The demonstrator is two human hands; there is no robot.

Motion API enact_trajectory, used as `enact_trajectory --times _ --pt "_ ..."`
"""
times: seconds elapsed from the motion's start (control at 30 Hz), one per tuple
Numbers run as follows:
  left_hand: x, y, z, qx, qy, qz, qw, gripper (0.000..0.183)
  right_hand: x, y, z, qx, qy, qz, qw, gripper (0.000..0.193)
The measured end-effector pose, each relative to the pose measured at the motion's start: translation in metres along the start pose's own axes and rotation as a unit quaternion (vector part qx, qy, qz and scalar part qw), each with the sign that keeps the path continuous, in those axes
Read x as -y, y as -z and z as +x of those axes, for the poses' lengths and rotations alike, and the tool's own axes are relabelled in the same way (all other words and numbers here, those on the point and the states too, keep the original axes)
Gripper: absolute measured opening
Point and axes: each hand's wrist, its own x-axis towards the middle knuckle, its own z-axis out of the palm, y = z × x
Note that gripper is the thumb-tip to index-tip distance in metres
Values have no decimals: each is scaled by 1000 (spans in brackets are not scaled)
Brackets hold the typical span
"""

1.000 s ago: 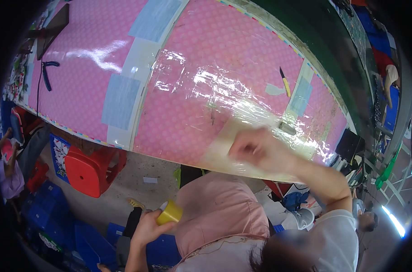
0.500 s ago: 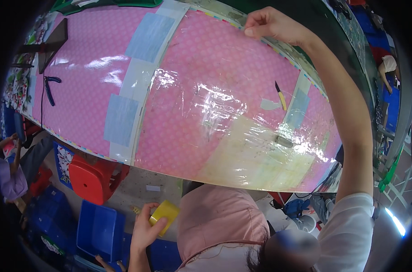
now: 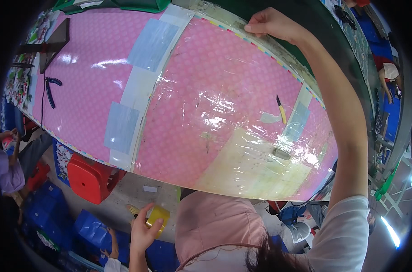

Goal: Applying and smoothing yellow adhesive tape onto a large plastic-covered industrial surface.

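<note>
Below the table's near edge, my left hand (image 3: 143, 235) is closed around a roll of yellow tape (image 3: 159, 221). My right arm reaches across the table to the far edge, where my right hand (image 3: 277, 25) pinches its thumb and fingers together above the multicoloured edge strip. Whatever lies in that pinch, if anything, is too small to make out. Glossy clear film (image 3: 183, 131) covers the pink dotted tabletop between the hands. A yellow-handled craft knife (image 3: 281, 109) lies on it at the right, beside a small pale scrap (image 3: 270, 118).
Dark-handled pliers (image 3: 51, 90) and a black bracket (image 3: 55, 45) are at the table's left. A green tray (image 3: 115, 5) sits at the far left edge. Below are a red stool (image 3: 85, 179) and a blue bin (image 3: 93, 229) with another person's hand (image 3: 110, 242) beside it. Other people sit farther off.
My left hand has turned slightly with the tape roll, and my right hand stays pinched at the far edge. Another person's arm has come in at lower left, and the blue bin there has tipped.
</note>
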Motion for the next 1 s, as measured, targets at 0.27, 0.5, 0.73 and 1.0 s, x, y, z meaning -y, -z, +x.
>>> enact_trajectory --times 0.27,0.5,0.73,1.0 --pt "-13 -3 -1 -8 8 -6 1000 50 43 -20 -10 -123 -75 -2 990 21" --pt "-22 -4 -4 19 49 -9 999 51 50 -29 -12 -165 -81 -38 982 25" --pt "-28 -2 -6 13 50 -1 999 50 41 -38 -10 -200 -14 -176 964 32" --pt "-29 -7 -9 5 23 1 1000 49 37 -62 -24 -338 -26 -323 884 75"
